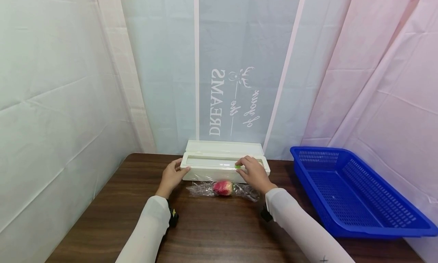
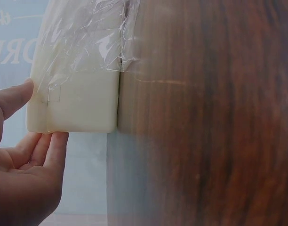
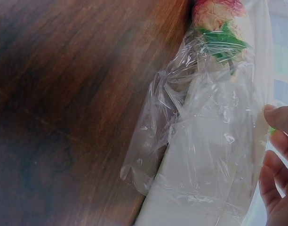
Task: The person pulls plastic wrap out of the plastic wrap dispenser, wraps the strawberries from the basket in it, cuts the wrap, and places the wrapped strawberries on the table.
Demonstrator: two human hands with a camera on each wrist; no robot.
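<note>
A long white cling film dispenser (image 1: 205, 174) lies across the far side of the table, its lid (image 1: 224, 146) raised behind it. My left hand (image 1: 172, 177) grips the left end, thumb at the front edge and the other fingers around the end face. Near the right end, my right hand (image 1: 254, 174) pinches a small green slide cutter (image 1: 237, 167), mostly covered by the fingers. Clear film (image 1: 200, 188) hangs over the dispenser's front onto the table. In the film sits a wrinkled red-and-cream flower head (image 3: 217, 14) with green leaves at its base.
A blue plastic basket (image 1: 333, 225) stands on the right side of the dark wooden table (image 1: 219, 232). Behind the dispenser hangs a curtain (image 1: 171, 65) with printed lettering, and pale cloth walls (image 1: 58, 103) close off both sides.
</note>
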